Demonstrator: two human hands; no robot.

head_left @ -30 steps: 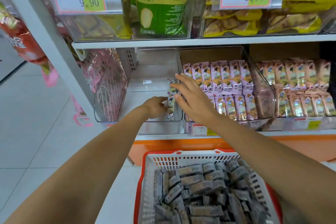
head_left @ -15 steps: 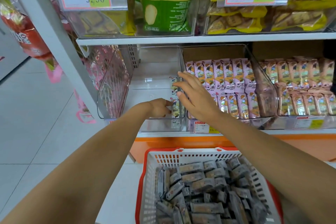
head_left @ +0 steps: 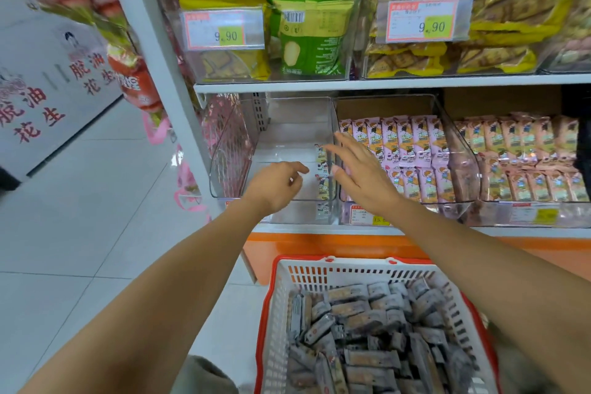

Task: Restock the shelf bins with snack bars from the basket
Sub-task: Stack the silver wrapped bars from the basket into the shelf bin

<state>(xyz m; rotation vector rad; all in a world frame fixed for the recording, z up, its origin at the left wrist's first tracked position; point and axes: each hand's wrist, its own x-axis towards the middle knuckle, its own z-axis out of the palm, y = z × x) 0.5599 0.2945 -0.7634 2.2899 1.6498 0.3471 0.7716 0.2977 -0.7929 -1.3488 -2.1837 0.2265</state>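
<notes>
White shop shelving (head_left: pixel 383 85) carries clear bins at twelve o'clock. Its leftmost bin (head_left: pixel 287 137) is nearly bare, with a few snack bars (head_left: pixel 321 169) standing along the wall at three o'clock; the next bin (head_left: pixel 460 163) is packed with pink bars (head_left: pixel 412 144). The left hand (head_left: pixel 275 185) hangs loosely curled, holding nothing; the right hand (head_left: pixel 364 176) is spread flat just beside those few. At six o'clock a red-rimmed basket (head_left: pixel 351 261) brims with grey bars (head_left: pixel 367 323).

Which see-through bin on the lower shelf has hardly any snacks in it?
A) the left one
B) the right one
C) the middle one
A: the left clear bin holds only one short row of snack bars against its right wall. The middle bin and the right bin are packed with rows of pink packs.
</notes>
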